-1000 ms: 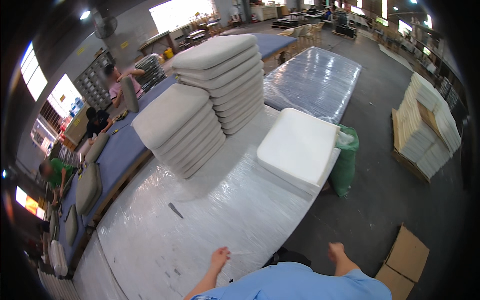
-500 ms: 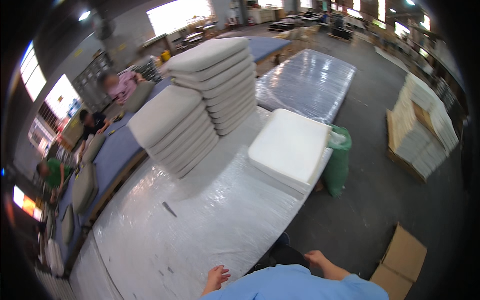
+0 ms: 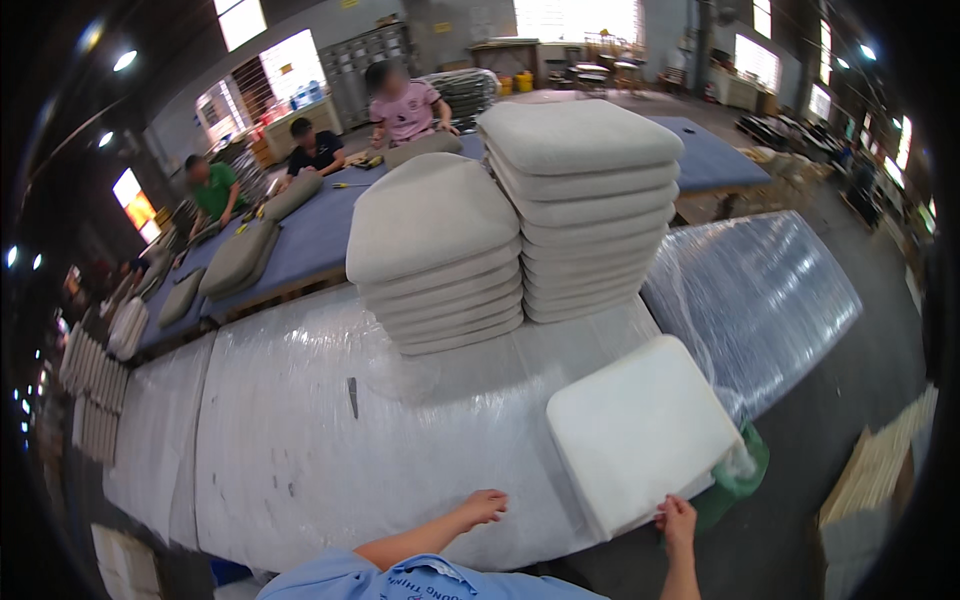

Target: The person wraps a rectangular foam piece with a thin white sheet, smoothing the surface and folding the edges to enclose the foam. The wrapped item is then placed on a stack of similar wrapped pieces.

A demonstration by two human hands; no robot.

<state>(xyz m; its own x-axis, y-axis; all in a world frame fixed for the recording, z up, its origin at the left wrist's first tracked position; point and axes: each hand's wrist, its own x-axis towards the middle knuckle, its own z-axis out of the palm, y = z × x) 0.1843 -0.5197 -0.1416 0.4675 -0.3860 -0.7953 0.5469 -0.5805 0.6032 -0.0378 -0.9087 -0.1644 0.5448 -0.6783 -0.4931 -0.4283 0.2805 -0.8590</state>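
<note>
A small stack of white square foam pads (image 3: 640, 425) with rounded corners lies near the right end of the plastic-wrapped table (image 3: 300, 450). My right hand (image 3: 677, 518) is at the pads' near right corner, its fingers loosely bent; whether they touch the foam I cannot make out. Over the wrapped surface, left of the pads, my left hand (image 3: 484, 506) reaches out with nothing in it, fingers slightly curled and apart. Behind stand two stacks of grey fabric-covered cushions, a shorter one (image 3: 435, 220) and a taller one (image 3: 585, 140).
A green sack (image 3: 745, 470) hangs or stands beside the pads. A wrapped bluish slab (image 3: 755, 295) lies beyond. Three people work at a blue-topped table (image 3: 310, 235) with olive cushions (image 3: 240, 258). A dark flat strip (image 3: 352, 397) rests on the plastic. Stacked pale sheets (image 3: 875, 480) stand at right.
My view has swung left and I am nearer the table. My right hand has come up from my side to the foam pads' corner; my left arm now stretches over the table.
</note>
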